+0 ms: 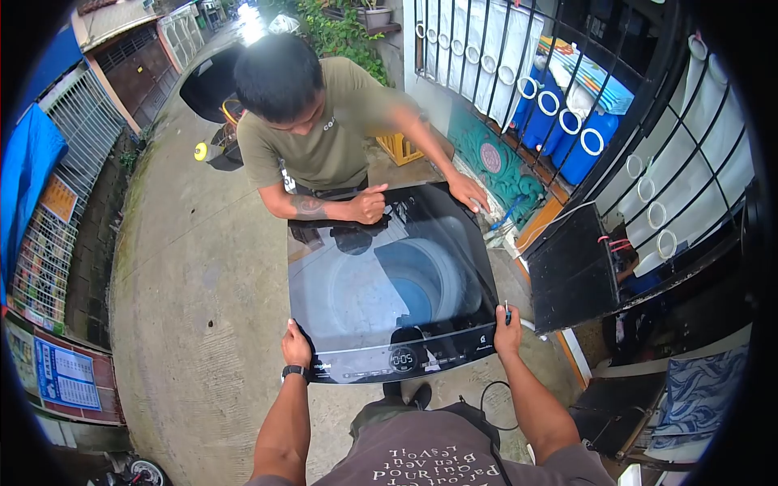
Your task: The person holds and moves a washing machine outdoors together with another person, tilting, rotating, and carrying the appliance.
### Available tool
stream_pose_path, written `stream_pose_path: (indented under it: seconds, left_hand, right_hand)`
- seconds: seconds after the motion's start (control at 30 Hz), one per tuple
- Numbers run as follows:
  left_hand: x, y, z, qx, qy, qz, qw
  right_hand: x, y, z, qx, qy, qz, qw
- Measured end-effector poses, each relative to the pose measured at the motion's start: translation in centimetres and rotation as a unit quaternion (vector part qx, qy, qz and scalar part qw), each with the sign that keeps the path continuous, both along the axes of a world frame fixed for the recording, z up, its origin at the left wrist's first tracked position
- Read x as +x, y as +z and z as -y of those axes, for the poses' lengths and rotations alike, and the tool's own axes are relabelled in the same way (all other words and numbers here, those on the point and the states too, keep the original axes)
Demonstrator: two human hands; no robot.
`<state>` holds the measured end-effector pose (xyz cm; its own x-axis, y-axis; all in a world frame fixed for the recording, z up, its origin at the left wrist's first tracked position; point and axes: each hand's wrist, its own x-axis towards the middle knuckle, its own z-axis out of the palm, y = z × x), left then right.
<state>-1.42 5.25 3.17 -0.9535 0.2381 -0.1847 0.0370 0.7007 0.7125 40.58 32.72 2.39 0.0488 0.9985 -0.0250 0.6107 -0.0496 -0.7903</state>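
Note:
A top-loading washing machine (389,279) with a dark glass lid stands in front of me. The lid is down, the round tub shows through it, and the lit display (403,359) reads 0:05. My left hand (297,347), with a watch on the wrist, grips the machine's front left edge; its fingers are partly hidden down the side. At the front right corner, my right hand (508,332) is closed around a small screwdriver-like tool (507,312) with a thin tip pointing up. Much of the tool is hidden by my fingers.
Across the machine a person (312,138) leans over it, one fist above the lid and the other hand (468,193) at the far right corner. A barred window (567,97), blue containers (579,146) and a black panel (571,271) line the right side. Concrete pavement (203,267) lies left.

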Motion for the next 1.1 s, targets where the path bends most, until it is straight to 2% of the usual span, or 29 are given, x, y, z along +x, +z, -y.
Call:
stream_pose_path:
  seconds: [0.73,1.1]
  left_hand:
    - [0.6,1.7,-0.5,-0.03,0.051,-0.004,0.998]
    - [0.3,1.3,-0.2,-0.015,0.019,0.014,1.0]
  right_hand:
    - [0.2,-1.0,-0.4,-0.008,0.004,-0.005,1.0]
    - [0.1,-0.9,-0.3,-0.003,0.01,0.006,1.0]
